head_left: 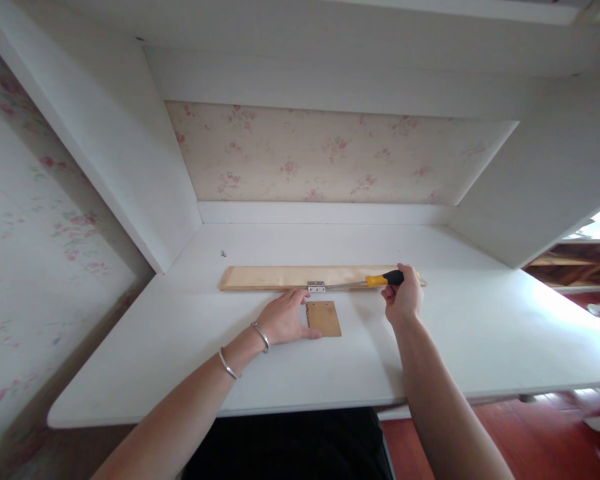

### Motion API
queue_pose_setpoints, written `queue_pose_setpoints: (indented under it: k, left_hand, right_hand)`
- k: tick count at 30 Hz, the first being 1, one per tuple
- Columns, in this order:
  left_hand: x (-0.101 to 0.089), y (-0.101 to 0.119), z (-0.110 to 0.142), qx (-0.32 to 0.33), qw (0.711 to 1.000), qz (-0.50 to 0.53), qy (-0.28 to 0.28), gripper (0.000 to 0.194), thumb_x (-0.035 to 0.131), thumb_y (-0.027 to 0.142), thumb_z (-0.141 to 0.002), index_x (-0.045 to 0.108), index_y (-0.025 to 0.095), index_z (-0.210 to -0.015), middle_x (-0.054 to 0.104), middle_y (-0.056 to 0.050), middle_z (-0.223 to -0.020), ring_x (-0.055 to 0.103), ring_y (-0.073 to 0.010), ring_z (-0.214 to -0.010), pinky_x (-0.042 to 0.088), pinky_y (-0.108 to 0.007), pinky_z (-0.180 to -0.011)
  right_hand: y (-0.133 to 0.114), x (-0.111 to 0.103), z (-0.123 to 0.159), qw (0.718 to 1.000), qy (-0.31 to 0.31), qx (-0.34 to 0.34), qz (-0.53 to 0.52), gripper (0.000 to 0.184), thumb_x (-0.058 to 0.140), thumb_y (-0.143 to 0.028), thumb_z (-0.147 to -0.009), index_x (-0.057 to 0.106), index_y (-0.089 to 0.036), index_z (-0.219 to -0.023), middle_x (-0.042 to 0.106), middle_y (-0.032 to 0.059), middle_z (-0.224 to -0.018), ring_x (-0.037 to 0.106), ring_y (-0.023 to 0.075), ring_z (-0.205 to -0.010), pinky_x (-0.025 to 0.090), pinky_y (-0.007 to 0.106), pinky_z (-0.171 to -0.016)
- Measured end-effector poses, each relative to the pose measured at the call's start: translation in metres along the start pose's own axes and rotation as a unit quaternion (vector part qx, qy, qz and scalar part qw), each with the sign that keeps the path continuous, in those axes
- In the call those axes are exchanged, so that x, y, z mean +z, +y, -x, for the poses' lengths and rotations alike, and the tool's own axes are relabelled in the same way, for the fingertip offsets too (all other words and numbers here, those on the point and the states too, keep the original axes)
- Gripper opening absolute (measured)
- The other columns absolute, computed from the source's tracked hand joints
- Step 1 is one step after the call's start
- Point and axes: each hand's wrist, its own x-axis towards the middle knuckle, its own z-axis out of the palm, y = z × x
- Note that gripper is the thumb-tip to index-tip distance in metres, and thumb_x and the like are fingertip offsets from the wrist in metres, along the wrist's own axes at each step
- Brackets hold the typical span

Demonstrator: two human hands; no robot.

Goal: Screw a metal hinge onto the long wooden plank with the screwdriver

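Note:
A long pale wooden strip (270, 277) lies across the white desk (430, 360). A small metal hinge (316, 287) sits at its front edge, joined to a small brown board (324, 319). My right hand (404, 297) is closed round the yellow and black handle of a screwdriver (375, 281), whose shaft points left with its tip at the hinge. My left hand (285, 317) rests flat on the desk with its fingers against the small board's left edge and the strip. Two silver bangles ring my left wrist.
A small dark screw or bit (223, 253) lies on the desk at the back left. White side panels and a floral back wall enclose the desk alcove. Red wooden floor shows at the lower right.

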Motion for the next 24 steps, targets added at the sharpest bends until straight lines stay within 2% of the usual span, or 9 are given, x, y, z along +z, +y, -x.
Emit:
queue_pose_setpoints:
  k: [5, 9, 13, 17, 21, 24]
  left_hand:
    - [0.001, -0.006, -0.005, -0.019, 0.999, 0.04, -0.021, 0.084, 0.083, 0.048, -0.05, 0.049, 0.015, -0.119, 0.056, -0.009, -0.111, 0.055, -0.0263, -0.101, 0.043, -0.036, -0.09]
    - [-0.002, -0.008, -0.006, -0.003, 0.997, 0.076, -0.019, 0.078, 0.083, 0.043, -0.051, 0.052, 0.014, -0.117, 0.053, -0.012, -0.116, 0.051, -0.0278, -0.106, 0.04, -0.036, -0.094]
    - [-0.005, -0.006, -0.004, -0.016, 0.994, 0.11, -0.014, 0.079, 0.084, 0.04, -0.05, 0.053, 0.015, -0.117, 0.055, -0.011, -0.111, 0.052, -0.0292, -0.102, 0.041, -0.036, -0.089]
    - [-0.006, -0.006, -0.004, -0.034, 0.99, 0.136, -0.028, 0.077, 0.084, 0.036, -0.05, 0.054, 0.016, -0.117, 0.057, -0.008, -0.102, 0.053, -0.0267, -0.096, 0.041, -0.035, -0.088]
    - [-0.005, -0.014, -0.008, -0.009, 0.991, 0.13, -0.014, 0.076, 0.086, 0.035, -0.045, 0.055, 0.016, -0.112, 0.052, -0.008, -0.108, 0.051, -0.0253, -0.097, 0.042, -0.034, -0.087]
    - [-0.004, -0.022, -0.01, -0.011, 0.987, 0.163, 0.004, 0.066, 0.085, 0.027, -0.048, 0.055, 0.016, -0.106, 0.05, -0.009, -0.109, 0.052, -0.0234, -0.095, 0.045, -0.034, -0.082]
  right_hand:
    - [-0.001, 0.0, 0.001, 1.0, -0.007, -0.004, -0.003, 0.027, 0.068, -0.032, -0.063, 0.045, -0.02, -0.067, 0.044, -0.0076, -0.054, 0.03, 0.0054, -0.034, 0.023, 0.017, -0.026]
    - [0.0, -0.002, 0.0, 1.0, -0.016, -0.001, -0.001, 0.027, 0.067, -0.034, -0.065, 0.045, -0.02, -0.068, 0.044, -0.0079, -0.054, 0.031, 0.005, -0.033, 0.024, 0.016, -0.026]
    - [0.0, -0.002, -0.001, 1.0, -0.02, 0.006, -0.005, 0.028, 0.068, -0.035, -0.065, 0.044, -0.02, -0.069, 0.043, -0.0083, -0.054, 0.031, 0.0049, -0.033, 0.024, 0.016, -0.026]
    - [-0.002, -0.001, 0.0, 1.0, -0.017, 0.01, -0.01, 0.028, 0.068, -0.035, -0.064, 0.044, -0.02, -0.068, 0.042, -0.0084, -0.053, 0.031, 0.0049, -0.033, 0.023, 0.016, -0.026]
    - [-0.002, -0.002, 0.0, 1.0, -0.022, 0.011, -0.015, 0.029, 0.069, -0.035, -0.064, 0.044, -0.02, -0.068, 0.043, -0.0082, -0.054, 0.03, 0.005, -0.034, 0.024, 0.016, -0.027]
    - [-0.001, -0.003, -0.001, 0.999, -0.027, 0.01, -0.017, 0.03, 0.069, -0.036, -0.064, 0.044, -0.02, -0.069, 0.043, -0.0085, -0.054, 0.03, 0.005, -0.034, 0.024, 0.016, -0.026]
